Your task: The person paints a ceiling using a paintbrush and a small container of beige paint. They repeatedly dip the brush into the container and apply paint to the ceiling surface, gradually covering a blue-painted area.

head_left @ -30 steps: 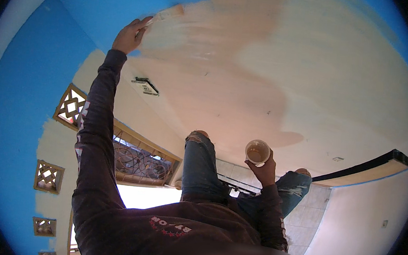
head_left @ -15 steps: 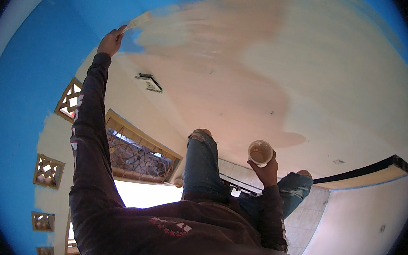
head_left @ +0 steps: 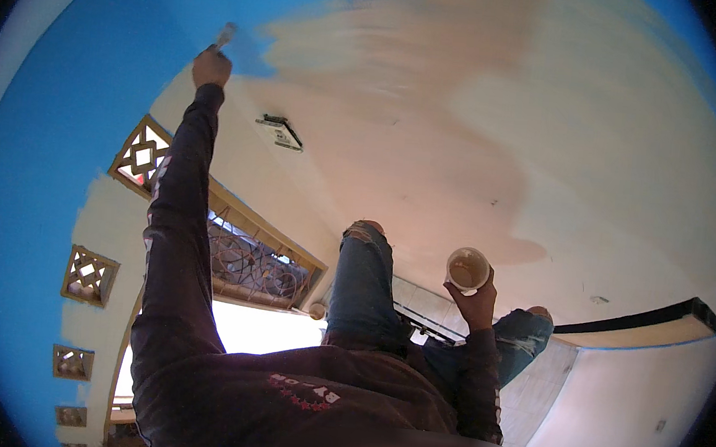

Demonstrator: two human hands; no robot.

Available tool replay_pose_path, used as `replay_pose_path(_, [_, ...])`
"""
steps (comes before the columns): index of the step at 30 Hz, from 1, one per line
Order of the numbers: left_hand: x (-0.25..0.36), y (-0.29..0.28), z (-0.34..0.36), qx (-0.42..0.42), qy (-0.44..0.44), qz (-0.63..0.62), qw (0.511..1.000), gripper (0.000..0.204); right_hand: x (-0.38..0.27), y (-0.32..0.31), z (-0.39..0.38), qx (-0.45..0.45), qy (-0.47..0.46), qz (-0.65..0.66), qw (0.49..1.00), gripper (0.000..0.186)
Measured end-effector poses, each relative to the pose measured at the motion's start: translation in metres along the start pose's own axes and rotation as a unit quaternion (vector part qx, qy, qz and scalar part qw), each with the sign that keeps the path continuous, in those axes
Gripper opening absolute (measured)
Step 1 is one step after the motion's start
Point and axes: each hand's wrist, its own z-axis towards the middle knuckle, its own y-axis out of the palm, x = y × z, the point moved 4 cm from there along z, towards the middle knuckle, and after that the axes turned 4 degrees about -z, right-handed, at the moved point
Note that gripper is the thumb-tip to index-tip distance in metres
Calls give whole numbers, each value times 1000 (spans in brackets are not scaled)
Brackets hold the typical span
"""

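My left hand (head_left: 212,69) is raised at the end of an outstretched arm, its fingers closed on the handle of a paintbrush (head_left: 226,35). The bristles are against or just off the blue painted area (head_left: 169,7), left of where pale paint spreads over the wall (head_left: 384,99); I cannot tell whether they touch. Lower and to the right, my right hand (head_left: 478,302) grips a white plastic cup (head_left: 467,271) from its side. Brownish-beige liquid, looking like paint, shows inside its open top.
A switch plate (head_left: 281,132) sits on the wall below my left hand. Lattice vent blocks (head_left: 91,276) and a window with a curly metal grille (head_left: 258,262) are on the left. A dark-edged ledge (head_left: 640,321) juts out at the right.
The paintbrush has swung from the pale paint's edge leftward onto the blue, and now points more upward. My right hand still holds the cup. The whole view has shifted slightly.
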Motion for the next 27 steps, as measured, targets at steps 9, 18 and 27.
replay_pose_path(9, [138, 10, -31, -73, 96, 12, 993, 23, -1, -1, 1, 6, -16, -2, 1000, 84])
replay_pose_path(18, [231, -62, -74, -82, 178, -60, 979, 22, -8, 0, 0, 1, -21, 8, 1000, 85])
replay_pose_path(27, [296, -104, -105, -87, 230, -136, 960, 20, -1, 0, 1, 0, -16, -1, 1000, 85])
